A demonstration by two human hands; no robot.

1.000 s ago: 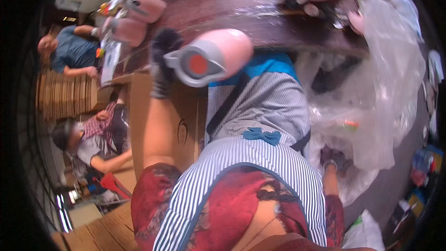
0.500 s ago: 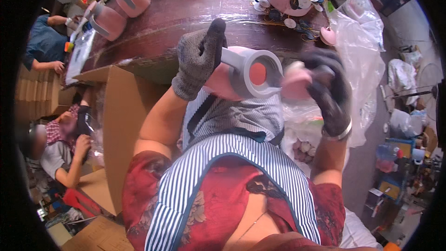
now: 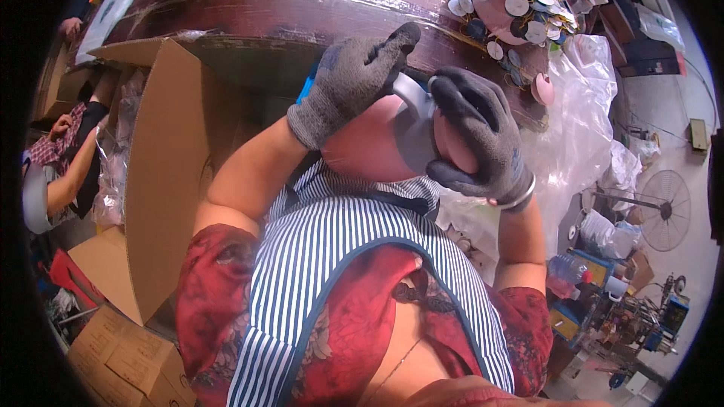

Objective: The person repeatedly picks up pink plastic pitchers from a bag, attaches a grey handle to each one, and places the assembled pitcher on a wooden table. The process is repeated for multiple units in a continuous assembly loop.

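I hold a rounded pink plastic housing with a grey collar against my chest, above a striped apron. My left hand, in a grey knit glove, grips its top and left side. From the right, my right hand, in a darker grey glove, wraps around the grey collar end. Both hands touch the housing, and most of its front is hidden behind the gloves.
A dark wooden table lies ahead, with a heap of round discs and pink parts at its right end. An open cardboard box stands at my left. Clear plastic bags hang to the right. Another person sits at far left.
The housing has turned, so its red-centred open end no longer faces me. Both hands pulled it closer and lower toward my chest, and my right hand closed further around the grey end.
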